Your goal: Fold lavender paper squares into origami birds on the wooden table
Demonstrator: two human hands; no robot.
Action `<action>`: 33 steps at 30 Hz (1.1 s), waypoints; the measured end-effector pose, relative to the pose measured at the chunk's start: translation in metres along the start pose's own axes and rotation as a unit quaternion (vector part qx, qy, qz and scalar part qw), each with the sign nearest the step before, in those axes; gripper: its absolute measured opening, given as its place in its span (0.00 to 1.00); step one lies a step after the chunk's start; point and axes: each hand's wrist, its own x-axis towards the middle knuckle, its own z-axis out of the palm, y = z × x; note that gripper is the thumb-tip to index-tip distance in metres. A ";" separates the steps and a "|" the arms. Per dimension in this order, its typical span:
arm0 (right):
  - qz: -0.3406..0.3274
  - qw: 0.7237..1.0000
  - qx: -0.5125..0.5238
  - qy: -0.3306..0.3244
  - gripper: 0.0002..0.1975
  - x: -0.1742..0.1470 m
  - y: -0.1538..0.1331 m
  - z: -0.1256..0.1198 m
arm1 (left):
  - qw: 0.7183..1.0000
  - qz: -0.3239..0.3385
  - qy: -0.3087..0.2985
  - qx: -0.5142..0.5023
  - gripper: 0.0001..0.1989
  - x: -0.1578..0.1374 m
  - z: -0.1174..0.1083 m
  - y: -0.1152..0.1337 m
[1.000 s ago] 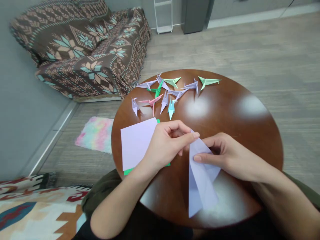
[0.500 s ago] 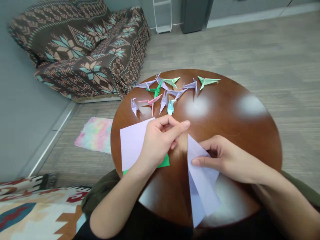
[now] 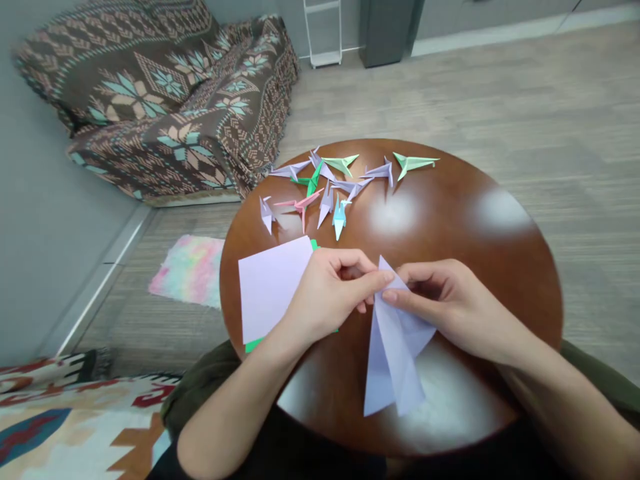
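A partly folded sheet of lilac origami paper [image 3: 397,363] hangs between my hands above the table, its top corner pointing away from me. My left hand [image 3: 336,293] pinches the paper near that corner between thumb and forefinger. Just to the right, my right hand [image 3: 440,303] is closed on the same paper, thumb on the near face and fingers behind. Two loose flaps spread downward toward me. Left of my left hand lies a flat lilac sheet [image 3: 273,283] on top of green paper [image 3: 254,345], partly covered by my wrist.
Several folded paper cranes stand at the far left of the round brown table [image 3: 480,267], among them a pink crane [image 3: 301,205], a blue crane [image 3: 339,217] and a light green crane [image 3: 413,164]. Beyond is a sofa [image 3: 185,127] under a patterned cover. A pastel rug [image 3: 187,270] lies on the floor.
My left hand has moved right and down and taken hold of the folded paper's top corner. My right hand has slid up toward that corner, and the paper's lower end has risen.
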 end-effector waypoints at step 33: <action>-0.062 0.983 0.054 0.164 0.09 -0.003 0.012 -0.010 | 0.999 -0.013 0.030 0.011 0.08 -0.009 0.005 0.006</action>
